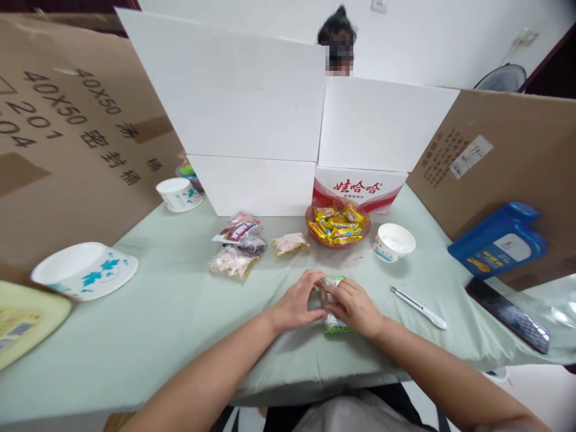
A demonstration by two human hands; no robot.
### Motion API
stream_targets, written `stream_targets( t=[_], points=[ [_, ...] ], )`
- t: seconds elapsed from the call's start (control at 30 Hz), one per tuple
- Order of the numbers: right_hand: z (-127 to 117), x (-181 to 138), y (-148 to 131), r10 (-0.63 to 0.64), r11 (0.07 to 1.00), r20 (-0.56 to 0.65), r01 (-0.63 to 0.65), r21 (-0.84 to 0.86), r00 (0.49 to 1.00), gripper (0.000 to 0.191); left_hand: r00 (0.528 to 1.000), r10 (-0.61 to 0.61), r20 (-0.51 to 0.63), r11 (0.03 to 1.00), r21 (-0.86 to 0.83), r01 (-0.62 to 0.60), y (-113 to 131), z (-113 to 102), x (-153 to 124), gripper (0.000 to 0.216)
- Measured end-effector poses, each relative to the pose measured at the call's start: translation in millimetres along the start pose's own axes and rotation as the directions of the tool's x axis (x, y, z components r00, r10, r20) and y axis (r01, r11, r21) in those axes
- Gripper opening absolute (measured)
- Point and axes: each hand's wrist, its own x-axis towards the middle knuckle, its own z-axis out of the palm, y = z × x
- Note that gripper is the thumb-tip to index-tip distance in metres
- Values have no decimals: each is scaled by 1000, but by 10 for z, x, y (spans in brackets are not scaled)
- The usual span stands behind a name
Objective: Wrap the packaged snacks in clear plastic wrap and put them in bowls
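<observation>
Both hands meet at the table's near middle over a small clear snack packet with green edges (333, 323). My left hand (297, 303) curls its fingers onto the packet's top left corner. My right hand (353, 307) pinches the top right and covers most of the packet. The packet lies on the pale green tablecloth (180, 312). Just beyond the hands lie several small snack bags (238, 243) and a red dish of yellow wrapped candies (337, 225).
A white paper bowl (393, 241) and a white utility knife (418, 307) are to the right. A blue container (499, 240) and a black phone (508, 313) lie far right. Paper bowls (85, 270) sit left. Cardboard and white boxes (252, 114) wall the table; a person sits behind.
</observation>
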Motion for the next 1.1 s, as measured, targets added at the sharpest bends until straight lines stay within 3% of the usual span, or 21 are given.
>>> stream_targets(
  t=[0.07, 0.17, 0.3, 0.4, 0.47, 0.53, 0.6, 0.63, 0.7, 0.8, 0.9, 1.0, 1.1],
  points=[
    [11, 6, 54, -87, 996, 2, 87, -22, 996, 23, 998, 55, 30, 998, 36, -56, -3, 32, 18, 65],
    [-50, 34, 159, -124, 990, 6, 124, -64, 992, 27, 992, 84, 89, 989, 116, -95, 35, 55, 37, 55],
    [-363, 0, 233, 37, 990, 23, -34, -135, 999, 34, 984, 101, 149, 930, 337, -147, 136, 73, 17, 46],
    [-679, -223, 296, 192, 967, 16, -186, -173, 981, 30, 973, 146, 180, 870, 445, -213, 171, 130, -4, 30],
    [-841, -468, 384, 350, 900, 17, -331, -283, 937, 29, 971, 159, 177, 848, 479, -226, 172, 186, -10, 24],
    [-927, -727, 497, 533, 766, 22, -472, -437, 846, 29, 975, 165, 147, 844, 492, -216, 167, 237, -12, 21],
    [-943, -917, 590, 655, 649, 36, -538, -538, 754, 28, 979, 171, 110, 849, 488, -203, 165, 267, -16, 20],
    [-931, -964, 610, 679, 629, 49, -546, -553, 733, 26, 979, 179, 96, 852, 483, -203, 164, 272, -20, 21],
    [-884, -940, 569, 653, 678, 69, -541, -497, 754, 25, 974, 210, 80, 862, 456, -223, 156, 265, -30, 22],
    [-770, -659, 287, 496, 838, 50, -464, -287, 867, 29, 973, 229, 20, 926, 304, -224, 126, 228, -49, 33],
    [-631, -292, -108, 272, 951, 120, -247, -188, 955, 31, 994, 50, -95, 997, 65, -44, 89, 178, -67, 60],
    [-566, -97, -321, 169, 954, 274, -88, -286, 947, 25, 993, -106, -58, 994, -20, 105, 82, 127, -67, 72],
    [-667, -203, -201, 257, 933, 355, -135, -334, 899, 27, 998, -38, 42, 998, 44, 36, 115, 95, -46, 57]
  ],
)
